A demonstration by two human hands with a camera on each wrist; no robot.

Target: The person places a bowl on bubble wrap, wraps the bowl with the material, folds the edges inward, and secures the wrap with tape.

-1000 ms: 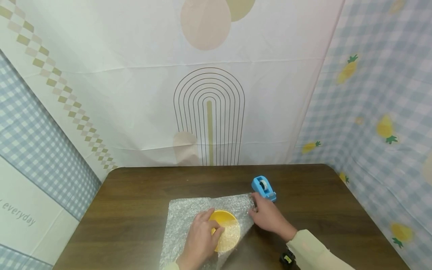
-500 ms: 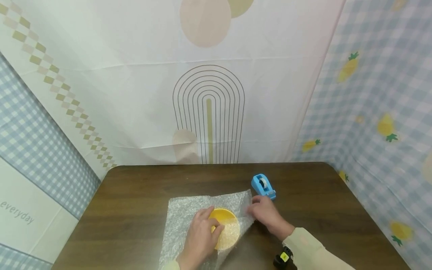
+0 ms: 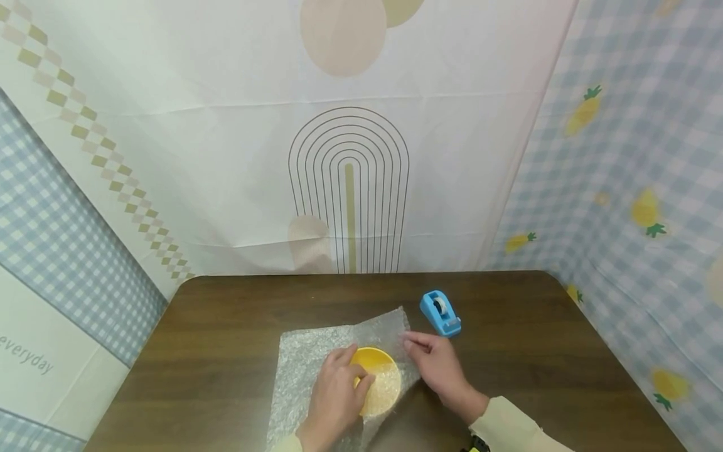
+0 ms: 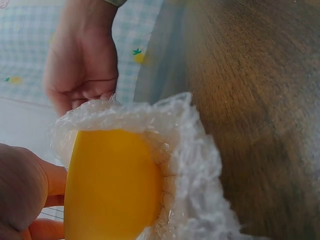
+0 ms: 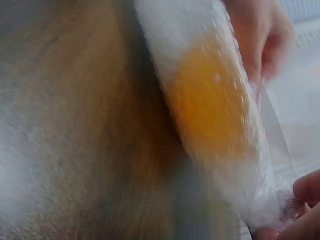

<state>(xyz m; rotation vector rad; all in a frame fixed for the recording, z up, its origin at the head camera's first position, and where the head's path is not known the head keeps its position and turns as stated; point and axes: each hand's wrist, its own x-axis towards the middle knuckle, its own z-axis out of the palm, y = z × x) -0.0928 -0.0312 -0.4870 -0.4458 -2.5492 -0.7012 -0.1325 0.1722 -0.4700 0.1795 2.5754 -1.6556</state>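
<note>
A yellow bowl sits on a sheet of clear bubble wrap, whose right part is folded up over the bowl's side and part of its mouth. My left hand grips the bowl at its left rim, fingers bent over it and thumb on the wrap. With thumb and fingertips, my right hand pinches the wrap's right edge. In the left wrist view the bowl's smooth yellow wall shows uncovered, wrap behind it. The right wrist view shows its other side, yellow through the wrap.
Just beyond my right hand a blue tape dispenser with a roll stands on the dark wooden table. Patterned cloth hangs behind the table's far edge and along both sides.
My right hand has shifted left toward the bowl, drawing the wrap's right corner inward and raising it. The left hand keeps its place on the bowl.
</note>
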